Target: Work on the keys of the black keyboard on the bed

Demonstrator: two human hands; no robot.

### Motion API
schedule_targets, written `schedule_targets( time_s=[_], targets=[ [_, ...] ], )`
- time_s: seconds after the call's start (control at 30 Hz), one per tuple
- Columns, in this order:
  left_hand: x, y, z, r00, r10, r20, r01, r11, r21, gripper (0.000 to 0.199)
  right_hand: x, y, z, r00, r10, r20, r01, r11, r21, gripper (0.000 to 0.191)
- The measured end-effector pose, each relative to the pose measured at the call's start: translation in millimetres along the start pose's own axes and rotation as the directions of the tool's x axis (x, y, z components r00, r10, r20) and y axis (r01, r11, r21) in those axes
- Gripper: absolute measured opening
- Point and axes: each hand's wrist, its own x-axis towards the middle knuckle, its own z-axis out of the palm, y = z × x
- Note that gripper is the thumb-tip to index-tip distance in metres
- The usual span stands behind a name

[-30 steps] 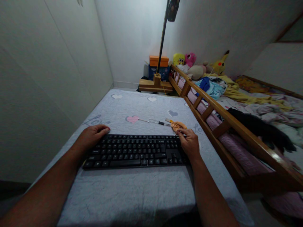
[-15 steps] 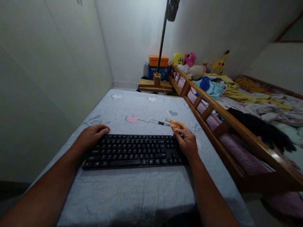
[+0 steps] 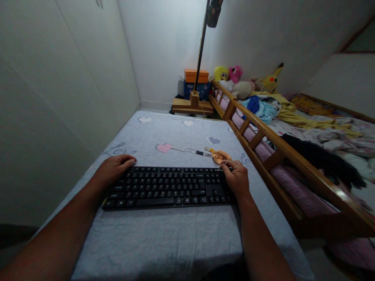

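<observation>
A black keyboard lies flat on the pale blue cloth, its long side across my view. My left hand grips its far left corner, fingers together over the edge. At the far right corner, my right hand holds the keyboard with thumb and fingers pinched; part of the number keys is hidden under it. Just beyond the right hand lies an orange cloth. A brush with a yellow handle part and a thin tool with a black grip lie beside the cloth.
The cloth-covered surface has printed hearts. Along its right runs a wooden bed rail, with bedding and plush toys behind. A wooden stand with a black pole and boxes is at the far end; a pale cabinet is left.
My right hand has shifted slightly to the right along the keyboard's far edge, uncovering more of the orange cloth. My left hand and the keyboard look nearly unmoved.
</observation>
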Motion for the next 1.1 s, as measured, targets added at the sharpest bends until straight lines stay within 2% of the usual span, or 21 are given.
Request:
schedule_targets(
  time_s=[0.2, 0.5, 0.73, 1.1],
  targets=[
    [0.5, -2.2, 1.2, 1.000, -0.005, -0.004, 0.005, 1.000, -0.009, 0.046, -0.4, 0.6, -1.6, 1.000, 0.014, 0.023, -0.014, 1.000, -0.009, 0.022],
    [1.5, -4.4, 1.2, 1.000, -0.014, -0.002, 0.014, 1.000, -0.008, 0.044, -0.8, 2.2, 1.7, 1.000, -0.010, -0.012, 0.010, 1.000, -0.007, 0.021],
    [0.8, -3.3, 1.6, 1.000, -0.004, -0.007, 0.004, 1.000, -0.023, 0.044, -0.8, -0.8, -2.2, 0.999, -0.038, 0.018, 0.038, 0.999, -0.009, 0.021],
    [3.1, -6.1, 2.3, 1.000, 0.001, -0.014, -0.001, 1.000, 0.009, 0.045, -4.5, 0.4, 6.0, 0.994, -0.098, 0.056, 0.097, 0.995, 0.013, 0.016]
  ],
)
